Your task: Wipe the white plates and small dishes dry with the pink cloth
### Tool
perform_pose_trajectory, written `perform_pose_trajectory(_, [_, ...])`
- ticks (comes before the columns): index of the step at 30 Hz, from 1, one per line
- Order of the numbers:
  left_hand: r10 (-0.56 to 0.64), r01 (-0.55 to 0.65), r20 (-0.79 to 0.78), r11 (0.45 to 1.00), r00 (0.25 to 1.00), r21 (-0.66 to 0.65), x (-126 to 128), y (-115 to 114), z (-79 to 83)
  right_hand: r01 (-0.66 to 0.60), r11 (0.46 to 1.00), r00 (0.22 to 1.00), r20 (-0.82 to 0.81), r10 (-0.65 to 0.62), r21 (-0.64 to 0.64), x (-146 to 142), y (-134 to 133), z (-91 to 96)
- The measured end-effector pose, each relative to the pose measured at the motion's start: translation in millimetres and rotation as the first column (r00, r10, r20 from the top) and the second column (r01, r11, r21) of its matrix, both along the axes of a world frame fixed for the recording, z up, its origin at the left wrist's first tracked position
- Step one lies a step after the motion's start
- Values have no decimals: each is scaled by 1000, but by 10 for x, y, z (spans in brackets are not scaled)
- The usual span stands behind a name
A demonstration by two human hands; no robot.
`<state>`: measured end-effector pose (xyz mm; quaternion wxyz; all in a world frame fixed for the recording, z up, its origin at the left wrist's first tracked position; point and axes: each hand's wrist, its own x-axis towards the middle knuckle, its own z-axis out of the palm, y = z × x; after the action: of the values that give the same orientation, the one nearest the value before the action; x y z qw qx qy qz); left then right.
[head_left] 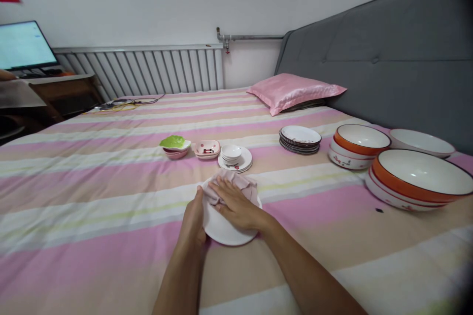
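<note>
A white plate lies on the bed close in front of me. My left hand grips its left rim, thumb up along the edge and fingers partly hidden below. Across the far part of the plate is a crumpled pale pink cloth. My right hand rests flat on this cloth with its fingers stretched out, pressing it against the plate. Just beyond stand small white bowls, stacked on white plates.
Pink dishes and a green leaf-shaped dish sit farther left. To the right are dark-rimmed plates, orange-and-white bowls and a wide pale bowl. A pink pillow lies near the grey headboard. Cables lie far left.
</note>
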<state>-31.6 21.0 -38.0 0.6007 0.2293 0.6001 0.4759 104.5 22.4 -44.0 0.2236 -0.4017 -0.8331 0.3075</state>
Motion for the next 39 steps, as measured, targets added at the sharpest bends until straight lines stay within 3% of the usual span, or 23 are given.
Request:
perform_pose_trajectory(5, [-25, 20, 158, 999, 987, 30, 14, 5, 49, -118, 993, 992, -51, 119, 24, -34, -62, 136])
perform_pose_trajectory(8, [-46, 55, 241, 998, 970, -31, 11, -11, 126, -168, 984, 977, -125, 175, 62, -2, -93, 237])
perform_pose_trajectory(11, [-67, 87, 286, 995, 956, -55, 7, -23, 190, -178, 984, 966, -193, 172, -11, 56, -104, 283])
perform_pose_trajectory(15, [-24, 39, 283, 998, 959, -50, 9, -20, 216, -104, 993, 986, -135, 95, -62, 85, -95, 240])
perform_pose_trajectory(20, [28, -11, 265, 998, 964, -64, -1, -8, 201, 18, 989, 994, -113, -1, 145, 17, -91, 144])
perform_pose_trajectory(24, [41, -25, 297, 998, 954, -57, -3, -1, 188, -14, 992, 978, -206, 40, 126, -32, -84, 92])
perform_pose_trajectory(30, [79, -69, 317, 997, 945, -41, 36, -12, 159, 66, 986, 947, -321, -13, 153, -133, -53, 70])
perform_pose_trajectory(34, [89, -84, 294, 996, 952, -30, 65, -18, 132, 126, 971, 970, -232, -77, 203, -190, -10, 60])
perform_pose_trajectory(39, [139, -144, 94, 988, 986, 52, 32, -6, 22, 222, 931, 975, -43, -219, 289, -161, 56, 36])
